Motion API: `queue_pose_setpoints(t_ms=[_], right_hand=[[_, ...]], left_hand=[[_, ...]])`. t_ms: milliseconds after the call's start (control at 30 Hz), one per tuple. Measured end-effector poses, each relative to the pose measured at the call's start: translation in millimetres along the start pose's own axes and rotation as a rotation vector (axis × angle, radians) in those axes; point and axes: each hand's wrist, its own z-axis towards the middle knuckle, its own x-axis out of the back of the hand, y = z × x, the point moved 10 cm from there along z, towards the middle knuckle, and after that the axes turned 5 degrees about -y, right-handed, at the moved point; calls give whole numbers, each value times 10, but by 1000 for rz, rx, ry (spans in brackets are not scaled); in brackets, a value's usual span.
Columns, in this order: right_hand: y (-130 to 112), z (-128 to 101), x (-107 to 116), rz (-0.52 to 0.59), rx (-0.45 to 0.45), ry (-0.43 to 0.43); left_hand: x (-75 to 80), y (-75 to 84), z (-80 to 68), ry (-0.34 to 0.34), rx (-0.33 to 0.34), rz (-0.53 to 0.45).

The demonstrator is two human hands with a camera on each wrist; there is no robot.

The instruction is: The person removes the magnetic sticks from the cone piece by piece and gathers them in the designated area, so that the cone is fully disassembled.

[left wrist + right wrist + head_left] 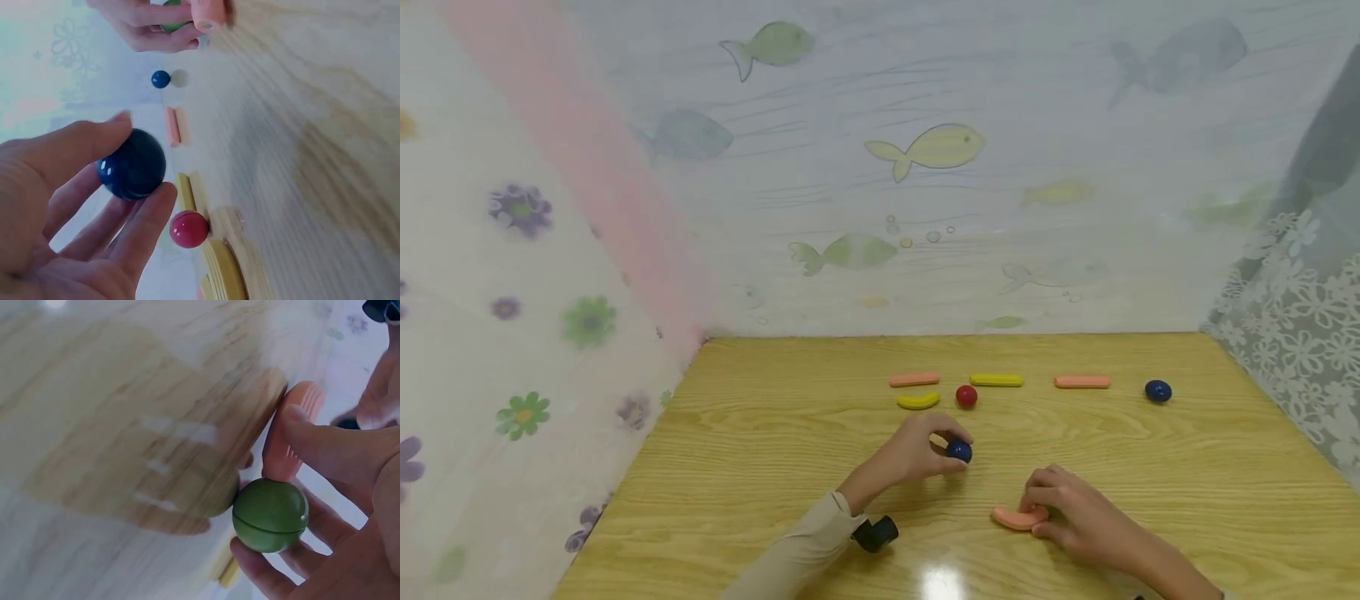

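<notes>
My left hand (pixel 917 450) pinches a dark blue ball (pixel 132 165) between thumb and fingertips, a little in front of the red ball (pixel 966 397). To the right, my right hand (pixel 1078 517) holds a curved orange piece (pixel 1018 519), its thumb pressed on the ribbed side. A green ball (pixel 270 515) sits against the end of that piece, with the same hand's fingers around it; the hand hides this ball in the head view. A yellow curved piece (pixel 918 401) lies beyond the left hand, beside the red ball.
Along the back of the wooden table (pixel 760 433) lie an orange stick (pixel 914 380), a yellow stick (pixel 996 380) and another orange stick (pixel 1082 382). A second dark blue ball (pixel 1158 391) rests at the right. Printed curtains (pixel 925 275) stand behind the table and at its sides.
</notes>
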Motion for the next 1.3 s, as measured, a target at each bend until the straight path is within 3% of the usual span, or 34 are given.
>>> queue_pose_setpoints(t_ms=[333, 567, 933, 1133, 1300], right_hand=[[28, -21, -56, 4, -9, -24], [6, -21, -52, 4, -2, -20], [-7, -32, -26, -13, 13, 7], [-3, -40, -13, -4, 10, 10], [-2, -45, -13, 3, 11, 10]], left_hand=[[68, -92, 343, 144, 49, 65], [84, -171, 490, 207, 72, 108], [57, -254, 585, 241, 123, 200], [33, -186, 621, 237, 70, 279], [25, -174, 636, 239, 67, 301]])
